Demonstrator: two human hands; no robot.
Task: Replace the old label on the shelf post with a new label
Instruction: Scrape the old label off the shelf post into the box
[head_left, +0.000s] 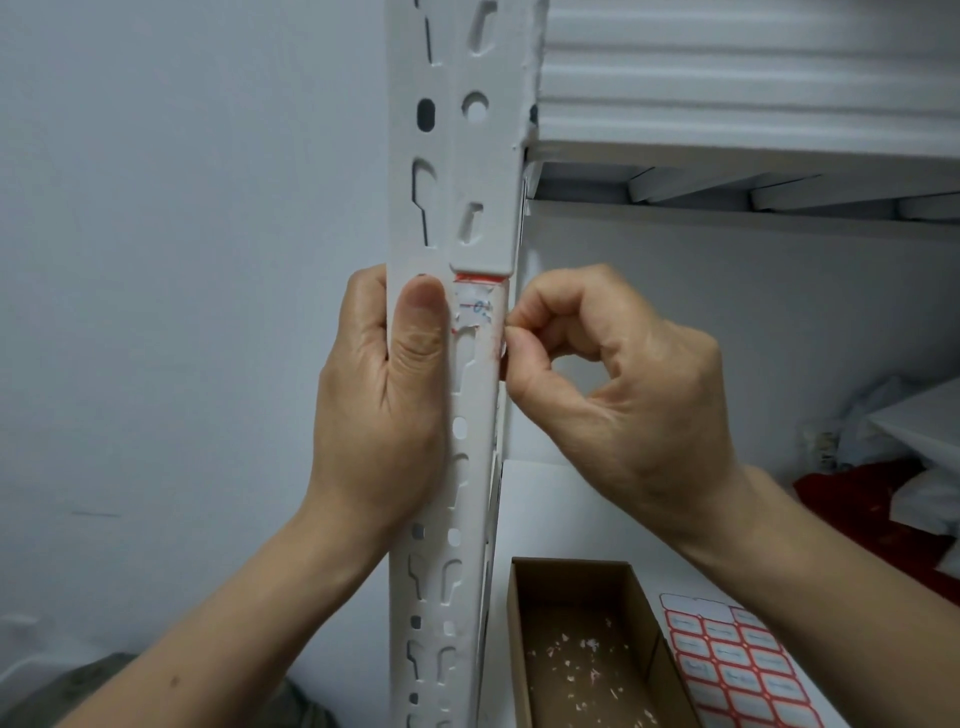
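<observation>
A white slotted shelf post (470, 395) runs up the middle of the head view. On its front face, just under a bracket, sits the torn old label (477, 307), white with a red top edge and blue writing. My left hand (384, 395) wraps around the post from the left, thumb pressed flat beside the label. My right hand (613, 384) is at the post's right edge, thumb and forefinger pinched together on a small scrap at the label's lower right edge. A sheet of new red-bordered labels (737, 670) lies on the shelf at lower right.
An open brown cardboard box (519, 623) with several white paper scraps in it stands on the white shelf below my right hand. White foam sheets (727, 67) are stacked on the upper shelf. Red cloth and white items (878, 499) lie at far right. A pale wall fills the left.
</observation>
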